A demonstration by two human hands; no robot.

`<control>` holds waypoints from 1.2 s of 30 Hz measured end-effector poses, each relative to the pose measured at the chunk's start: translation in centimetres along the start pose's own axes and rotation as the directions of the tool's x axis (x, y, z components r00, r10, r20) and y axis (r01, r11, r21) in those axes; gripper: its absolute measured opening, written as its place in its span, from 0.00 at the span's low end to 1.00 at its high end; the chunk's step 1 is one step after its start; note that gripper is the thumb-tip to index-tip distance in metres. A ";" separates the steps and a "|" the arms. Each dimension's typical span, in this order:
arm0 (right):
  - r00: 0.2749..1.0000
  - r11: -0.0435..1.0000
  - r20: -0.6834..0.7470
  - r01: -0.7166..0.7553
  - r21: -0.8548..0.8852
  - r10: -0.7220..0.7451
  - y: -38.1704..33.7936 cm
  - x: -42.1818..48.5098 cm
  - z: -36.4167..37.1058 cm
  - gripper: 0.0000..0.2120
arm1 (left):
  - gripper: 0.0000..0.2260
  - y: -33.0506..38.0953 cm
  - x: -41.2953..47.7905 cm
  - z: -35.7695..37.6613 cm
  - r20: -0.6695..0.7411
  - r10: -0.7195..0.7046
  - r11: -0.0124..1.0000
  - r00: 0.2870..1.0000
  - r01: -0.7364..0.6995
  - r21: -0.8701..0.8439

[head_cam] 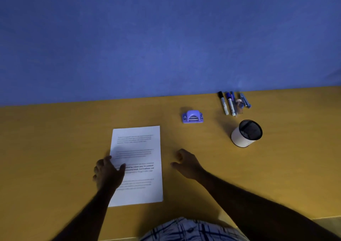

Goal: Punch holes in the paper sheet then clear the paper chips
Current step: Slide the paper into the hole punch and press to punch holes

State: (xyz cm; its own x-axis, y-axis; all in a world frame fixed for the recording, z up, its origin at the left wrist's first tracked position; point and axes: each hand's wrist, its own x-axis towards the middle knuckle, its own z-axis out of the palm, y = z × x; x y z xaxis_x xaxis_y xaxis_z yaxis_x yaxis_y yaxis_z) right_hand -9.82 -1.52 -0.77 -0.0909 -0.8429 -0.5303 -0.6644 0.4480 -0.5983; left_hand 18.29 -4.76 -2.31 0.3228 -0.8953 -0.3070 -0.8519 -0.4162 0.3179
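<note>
A white printed paper sheet (140, 148) lies flat on the yellow-brown table (46, 139), in front of me. My left hand (108, 174) rests on the sheet's left edge, fingers spread and thumb lying on the page. My right hand (186, 164) hovers just right of the sheet, fingers loosely curled, holding nothing. A small purple hole punch (192, 117) sits on the table beyond the sheet, to its upper right, apart from both hands. No paper chips are visible.
A round white-and-black mesh cup (246, 133) stands to the right of the punch. Several markers and pens (233, 103) lie by the blue wall (166, 37) at the back of the table. The table's near edge runs just in front of my body.
</note>
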 end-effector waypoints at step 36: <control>0.947 0.871 -0.067 -0.260 0.416 0.315 -9.0 1.2 7.8 0.19 | 0.28 -1.8 1.3 -0.2 0.011 0.116 0.984 0.993 -0.114 -0.138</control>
State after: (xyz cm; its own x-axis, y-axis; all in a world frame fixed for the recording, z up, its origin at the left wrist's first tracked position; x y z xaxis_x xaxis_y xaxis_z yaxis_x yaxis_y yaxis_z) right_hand 1.80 -4.19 -0.71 -0.3451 -0.6771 -0.6500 -0.2462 0.7336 -0.6334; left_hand 20.30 -5.22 -3.12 0.2173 -0.9359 -0.2774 -0.8178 -0.3297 0.4716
